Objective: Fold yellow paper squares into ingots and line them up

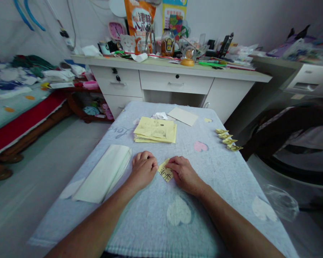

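A small folded yellow paper point(165, 174) with dark handwritten strokes lies on the cloth between my hands, one corner toward me. My left hand point(144, 169) is closed, its fingers curled and the thumb and forefinger pinching at the paper's left corner. From the other side, my right hand point(183, 173) bends its fingers over the paper's right edge, the fingertips pressed on it. Beyond them sits a stack of yellow paper sheets point(156, 129). Several folded yellow paper pieces point(226, 138) with pointed ends stand in a row near the table's right edge.
A long folded white sheet point(104, 173) lies left of my left hand. Behind the stack are a crumpled white tissue point(159, 115) and a pale card point(183, 116). The cloth-covered table point(210, 215) meets a cluttered white desk point(174, 84). A washing machine point(309, 84) stands right.
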The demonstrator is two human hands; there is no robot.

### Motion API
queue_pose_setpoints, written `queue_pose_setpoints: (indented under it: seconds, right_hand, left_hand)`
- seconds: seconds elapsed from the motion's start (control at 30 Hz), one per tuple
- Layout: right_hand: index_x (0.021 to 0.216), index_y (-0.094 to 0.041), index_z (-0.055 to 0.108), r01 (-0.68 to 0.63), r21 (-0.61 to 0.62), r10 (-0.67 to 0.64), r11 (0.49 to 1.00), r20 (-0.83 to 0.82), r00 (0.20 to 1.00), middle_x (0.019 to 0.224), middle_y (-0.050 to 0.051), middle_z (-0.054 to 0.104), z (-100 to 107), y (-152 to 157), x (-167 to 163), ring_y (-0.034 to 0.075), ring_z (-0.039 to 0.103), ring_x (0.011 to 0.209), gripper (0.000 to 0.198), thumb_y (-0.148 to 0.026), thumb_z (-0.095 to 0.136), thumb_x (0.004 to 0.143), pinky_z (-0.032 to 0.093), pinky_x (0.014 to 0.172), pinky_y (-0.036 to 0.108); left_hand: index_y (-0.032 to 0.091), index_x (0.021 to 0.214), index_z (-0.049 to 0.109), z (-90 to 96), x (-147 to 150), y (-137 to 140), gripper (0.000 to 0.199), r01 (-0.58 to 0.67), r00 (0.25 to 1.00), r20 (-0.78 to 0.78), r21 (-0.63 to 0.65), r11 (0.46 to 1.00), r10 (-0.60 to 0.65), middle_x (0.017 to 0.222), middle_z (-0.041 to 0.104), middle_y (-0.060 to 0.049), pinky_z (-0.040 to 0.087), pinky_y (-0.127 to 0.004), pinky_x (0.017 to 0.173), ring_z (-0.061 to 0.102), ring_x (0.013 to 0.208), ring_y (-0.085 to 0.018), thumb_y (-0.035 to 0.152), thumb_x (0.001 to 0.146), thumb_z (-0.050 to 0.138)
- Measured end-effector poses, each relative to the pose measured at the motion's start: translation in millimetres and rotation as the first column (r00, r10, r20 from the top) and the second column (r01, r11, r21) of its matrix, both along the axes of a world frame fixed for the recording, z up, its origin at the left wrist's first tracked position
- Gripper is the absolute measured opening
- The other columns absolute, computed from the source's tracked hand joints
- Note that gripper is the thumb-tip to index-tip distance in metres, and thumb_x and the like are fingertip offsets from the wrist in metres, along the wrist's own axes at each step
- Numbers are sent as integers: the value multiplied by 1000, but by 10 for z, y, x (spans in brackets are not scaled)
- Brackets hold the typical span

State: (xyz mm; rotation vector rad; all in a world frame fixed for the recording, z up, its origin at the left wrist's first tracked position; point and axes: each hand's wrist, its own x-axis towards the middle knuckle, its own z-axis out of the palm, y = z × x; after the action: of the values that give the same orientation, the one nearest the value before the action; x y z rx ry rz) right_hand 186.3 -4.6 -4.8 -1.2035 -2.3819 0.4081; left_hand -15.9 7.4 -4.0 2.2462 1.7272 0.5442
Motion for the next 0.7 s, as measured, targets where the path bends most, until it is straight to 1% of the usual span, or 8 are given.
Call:
queue_pose_setpoints:
  seconds: [0.1, 0.2, 0.27, 0.33, 0.43, 0.57, 0.7]
  right_hand:
    - [114, -23, 66, -2, 1, 2, 1000, 2, 1000, 109, 7, 62, 11, -2, -2, 21, 52, 98, 35, -7, 53, 85, 40, 86, 35]
    - [113, -22, 66, -2, -9, 2, 1000, -3, 1000, 108, 7, 62, 35, -5, -7, 21, 52, 97, 33, -8, 52, 86, 40, 86, 36]
    - [111, -22, 67, 4, -17, -4, 1000, -8, 1000, 108, 7, 62, 44, -5, -14, 21, 52, 97, 32, -9, 51, 87, 40, 86, 36]
    - [110, -22, 67, 14, -28, -14, 1000, -13, 1000, 107, 6, 62, 46, -3, -27, 21, 52, 96, 30, -10, 52, 88, 39, 86, 36]
    - [107, -22, 68, 39, -48, -40, 998, -18, 999, 104, 6, 62, 49, 5, -58, 20, 52, 95, 25, -13, 52, 89, 39, 86, 35]
    - [103, -22, 67, 89, -57, -89, 994, -8, 996, 100, 5, 62, 59, 15, -105, 19, 52, 92, 20, -17, 52, 92, 38, 83, 34]
    - [99, -21, 67, 117, -51, -117, 992, 1, 993, 98, 5, 62, 44, 22, -127, 19, 51, 91, 17, -16, 53, 91, 37, 83, 33]
  left_hand:
    - [23, 75, 63, 3, -27, 0, 7, -7, 1000, 14, -3, 1000, 7, 100, 57, -3, 34, -41, 89, 46, 99, -24, 23, 79, 57]
    - [23, 82, 62, 5, -25, 18, 14, -7, 998, 60, 12, 1000, 7, 99, 58, -3, 34, -40, 89, 47, 99, -23, 26, 87, 49]
    - [24, 84, 62, 1, 3, 26, 18, -3, 998, 63, 25, 1000, 1, 98, 58, -3, 34, -40, 89, 48, 99, -23, 29, 90, 46]
    - [24, 83, 62, -8, 45, 24, 15, 8, 999, 37, 46, 999, -10, 97, 58, -3, 33, -41, 89, 47, 99, -23, 33, 88, 51]
    - [23, 81, 61, -21, 96, 10, 10, 24, 1000, 6, 72, 997, -25, 97, 57, -3, 32, -41, 90, 46, 100, -24, 33, 81, 62]
    - [24, 82, 60, -33, 69, 11, 9, 49, 999, 6, 53, 997, -49, 98, 55, -3, 32, -40, 89, 45, 100, -24, 32, 80, 64]
    - [25, 87, 61, -52, -23, 45, 14, 124, 991, 48, 18, 992, -125, 102, 54, -2, 34, -38, 89, 45, 101, -23, 34, 77, 66]
